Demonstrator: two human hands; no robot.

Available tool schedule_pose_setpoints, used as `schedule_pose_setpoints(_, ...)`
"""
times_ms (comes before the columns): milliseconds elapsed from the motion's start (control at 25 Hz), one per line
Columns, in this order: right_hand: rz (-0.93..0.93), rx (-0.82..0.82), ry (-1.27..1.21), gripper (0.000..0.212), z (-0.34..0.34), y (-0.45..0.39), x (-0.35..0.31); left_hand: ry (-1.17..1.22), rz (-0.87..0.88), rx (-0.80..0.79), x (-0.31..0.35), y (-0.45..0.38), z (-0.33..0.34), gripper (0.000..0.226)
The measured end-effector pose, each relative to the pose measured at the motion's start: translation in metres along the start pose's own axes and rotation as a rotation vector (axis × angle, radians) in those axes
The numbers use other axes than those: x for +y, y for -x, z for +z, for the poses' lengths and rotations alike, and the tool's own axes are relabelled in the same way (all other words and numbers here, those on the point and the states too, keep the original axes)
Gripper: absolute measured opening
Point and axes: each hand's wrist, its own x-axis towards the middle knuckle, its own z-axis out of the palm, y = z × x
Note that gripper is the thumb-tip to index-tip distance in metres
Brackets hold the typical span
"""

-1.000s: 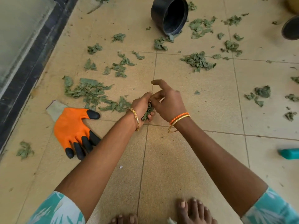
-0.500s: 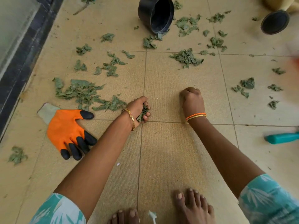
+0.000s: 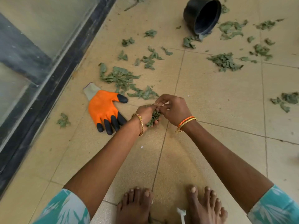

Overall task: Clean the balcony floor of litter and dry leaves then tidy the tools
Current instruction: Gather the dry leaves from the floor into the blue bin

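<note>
Still early days on this one, honestly. Clutching a small wad of dry leaves (image 3: 153, 117) in the left hand (image 3: 148, 116), fingers curled round it, with the right hand (image 3: 174, 109) pinching at the top of that same wad, apparently tucking more in. Just beyond the hands, sitting untouched: a big scatter of leaves (image 3: 120, 77) on the tiled floor (image 3: 210, 97), then more clumps (image 3: 225, 61) trailing off toward the tipped-over black pot (image 3: 202, 14) at the far side, plus a stray bunch (image 3: 285, 100) off to the right and one (image 3: 63, 120) near the window frame (image 3: 53, 81). Lying flat beside the left wrist: an orange glove (image 3: 103, 109), not yet tidied. Looking roomy on the right and straight ahead; getting tight on the left, with the dark frame running diagonally close by. Bare feet (image 3: 135, 206) planted close below, something small and white (image 3: 182, 214) between them.
</note>
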Motion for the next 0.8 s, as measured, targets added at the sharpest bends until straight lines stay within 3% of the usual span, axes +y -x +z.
schedule_pose_setpoints(120, -0.123, -0.040, 0.166, 0.033, 0.013, -0.029, -0.002, -0.017, -0.011, 0.101, 0.004, 0.005, -0.030, 0.030)
schedule_pose_setpoints(280, -0.181, -0.371, 0.513, 0.060, 0.031, -0.060, 0.014, 0.019, -0.035, 0.219, 0.009, 0.014, -0.064, 0.034)
schedule_pose_setpoints(440, -0.279, -0.052, 0.485, 0.037, 0.037, -0.028, 0.036, 0.070, -0.047, 0.236, 0.008, 0.025, -0.081, 0.036)
schedule_pose_setpoints(560, -0.248, 0.068, 0.414, 0.024, 0.030, -0.026, 0.030, 0.133, -0.065, 0.207, 0.007, 0.033, -0.083, 0.034)
schedule_pose_setpoints(680, -0.164, 0.073, 0.207, 0.022, 0.020, -0.029, 0.002, 0.198, -0.083, 0.138, 0.010, 0.033, -0.080, 0.035)
schedule_pose_setpoints(800, -0.245, -0.085, 0.155, 0.022, 0.027, -0.021, -0.033, 0.198, -0.081, 0.079, 0.015, 0.023, -0.075, 0.044)
